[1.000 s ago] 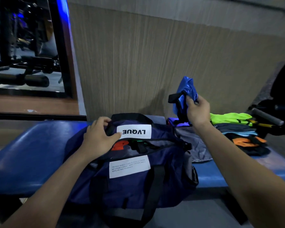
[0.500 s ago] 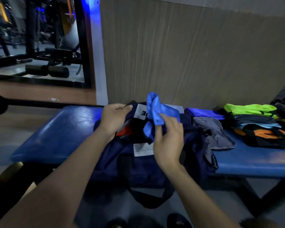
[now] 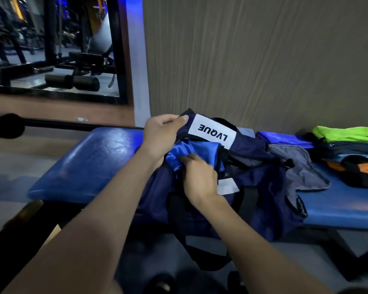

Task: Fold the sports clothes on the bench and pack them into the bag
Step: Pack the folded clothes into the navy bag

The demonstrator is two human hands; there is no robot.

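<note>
A navy duffel bag [image 3: 261, 166] with a white LVQUE label lies open on the blue padded bench [image 3: 89, 162]. My left hand [image 3: 162, 134] grips the bag's far rim and holds the opening up. My right hand [image 3: 198, 175] presses a folded bright blue garment [image 3: 202, 151] down into the opening, fingers curled into the cloth. To the right on the bench lie a grey garment [image 3: 302, 168], a folded blue one [image 3: 283, 139] and a stack of folded clothes [image 3: 353, 153] topped by a neon green piece.
A wood-grain wall stands right behind the bench. A mirror [image 3: 51, 49] at the left reflects gym machines. A black bar [image 3: 6, 125] runs along the left side. The bag's black strap [image 3: 200, 251] hangs over the bench's front edge toward the floor.
My right hand has carried the blue garment from above the stack leftward and down into the bag's opening. My left hand has kept hold of the bag's rim.
</note>
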